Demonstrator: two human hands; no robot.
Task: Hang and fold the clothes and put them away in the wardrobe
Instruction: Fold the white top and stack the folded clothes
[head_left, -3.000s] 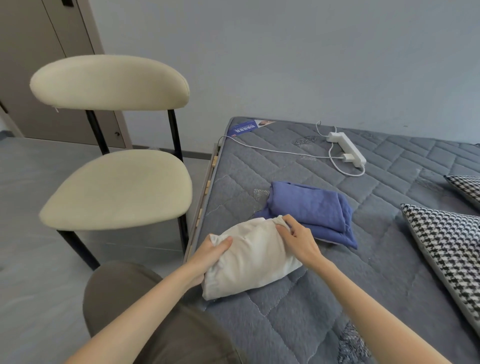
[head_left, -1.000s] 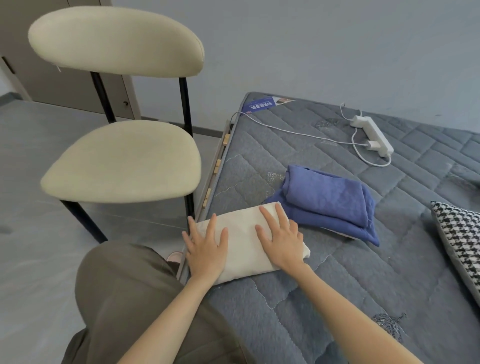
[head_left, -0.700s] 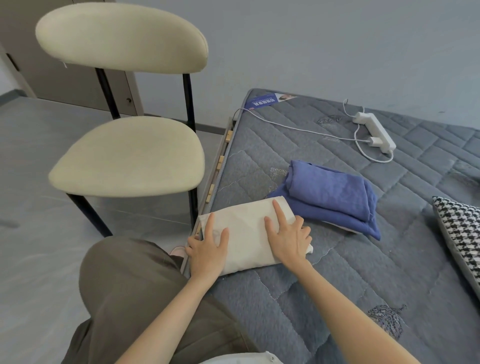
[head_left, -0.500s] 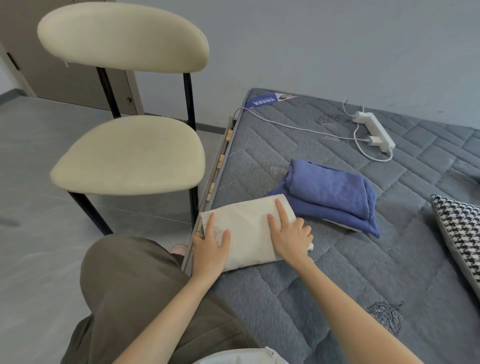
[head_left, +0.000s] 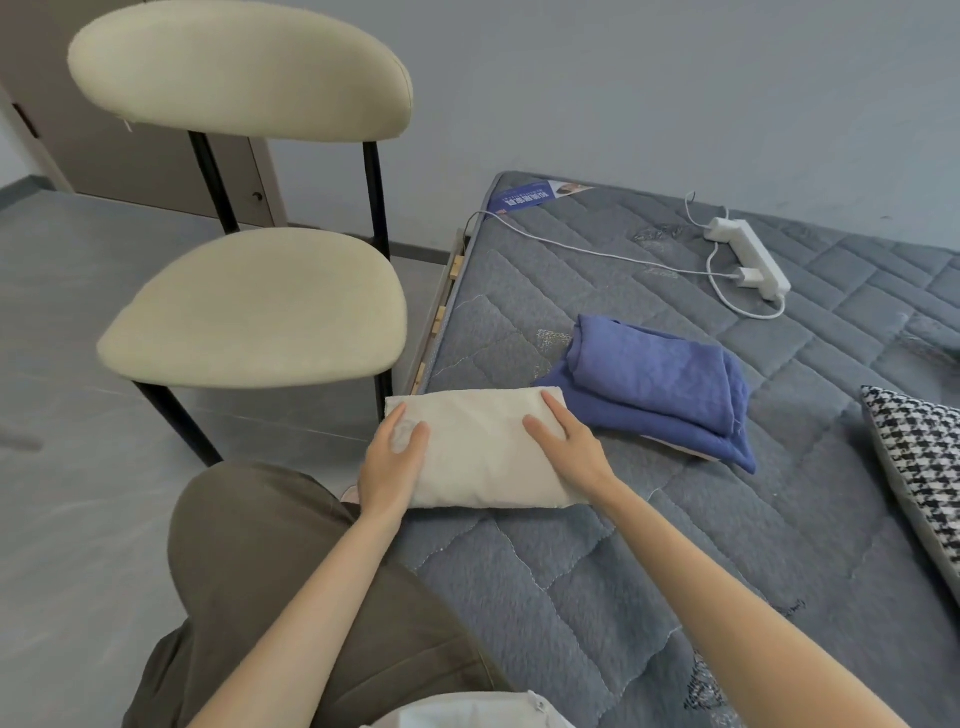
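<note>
A folded cream garment (head_left: 480, 447) lies at the near left edge of the grey quilted mattress (head_left: 597, 582). My left hand (head_left: 390, 462) rests flat on its left end with straight fingers. My right hand (head_left: 571, 449) presses flat on its right end. Just behind and to the right sits a folded blue garment (head_left: 657, 382), touching the cream one's far right corner.
A cream chair with black legs (head_left: 254, 306) stands left of the bed. A white power strip (head_left: 748, 257) with cables lies at the mattress's far side. A houndstooth cushion (head_left: 919, 467) sits at the right edge. A grey-brown door (head_left: 135, 161) stands behind the chair.
Three seconds ago both hands gripped the bunched cream garment. Since then it has been laid flat and both palms press on it; in the last second the hands slid slightly toward its ends.
</note>
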